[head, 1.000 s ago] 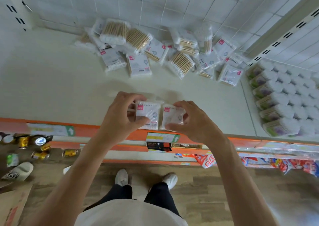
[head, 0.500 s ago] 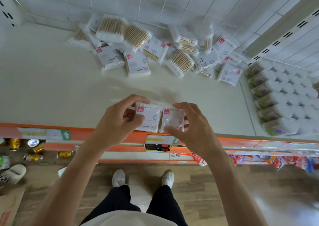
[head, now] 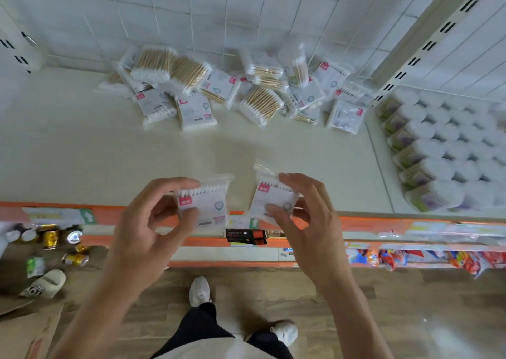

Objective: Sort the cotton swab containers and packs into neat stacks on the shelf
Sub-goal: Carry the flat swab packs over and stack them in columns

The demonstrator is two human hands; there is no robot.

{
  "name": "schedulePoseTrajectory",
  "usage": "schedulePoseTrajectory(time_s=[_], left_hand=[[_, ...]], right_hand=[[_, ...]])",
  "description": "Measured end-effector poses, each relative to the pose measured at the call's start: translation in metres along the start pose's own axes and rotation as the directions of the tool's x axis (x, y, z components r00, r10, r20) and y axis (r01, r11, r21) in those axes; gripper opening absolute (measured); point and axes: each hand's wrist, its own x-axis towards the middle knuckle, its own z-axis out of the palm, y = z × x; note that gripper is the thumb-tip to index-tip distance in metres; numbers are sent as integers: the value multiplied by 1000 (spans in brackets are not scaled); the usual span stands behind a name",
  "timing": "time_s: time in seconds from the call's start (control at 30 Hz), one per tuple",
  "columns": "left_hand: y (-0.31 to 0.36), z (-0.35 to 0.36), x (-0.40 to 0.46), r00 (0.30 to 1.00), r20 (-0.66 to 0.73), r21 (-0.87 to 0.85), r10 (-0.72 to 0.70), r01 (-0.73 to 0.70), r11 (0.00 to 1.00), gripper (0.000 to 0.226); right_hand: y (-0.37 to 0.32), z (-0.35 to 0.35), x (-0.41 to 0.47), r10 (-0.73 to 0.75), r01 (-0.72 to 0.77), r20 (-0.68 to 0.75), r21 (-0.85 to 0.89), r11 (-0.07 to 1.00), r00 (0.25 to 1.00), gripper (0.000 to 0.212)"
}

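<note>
A person's left hand (head: 153,216) and right hand (head: 304,216) each pinch a cotton swab pack (head: 204,204) (head: 273,202) above the shelf (head: 82,153) front edge, which would stack best squared up, labels aligned.

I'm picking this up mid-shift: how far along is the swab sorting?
Done: the round containers stand in tidy rows at the right of the shelf. In hand: the left hand holds one flat pack, the right hand another pack, both near the front edge. Left: the jumbled pile of packs against the back wall; no neat pack stack shows yet.
</note>
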Motion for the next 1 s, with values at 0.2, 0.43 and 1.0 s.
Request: schedulePoseTrajectory(time_s=[0.2,0.43,1.0], left_hand=[[8,83,-33,991,103,0,-82,83,997,33],[35,201,-56,957,290,-7,-18,21,1000,37],[103,462,-111,802,597,-90,31,28,996,39]], right_hand=[[27,-71,-44,56,-52,-69,57,997,996,43],[67,-179,-101,84,-72,-178,71,995,980,44],[144,-385,-224,315,-213,-564,240,947,763,47]])
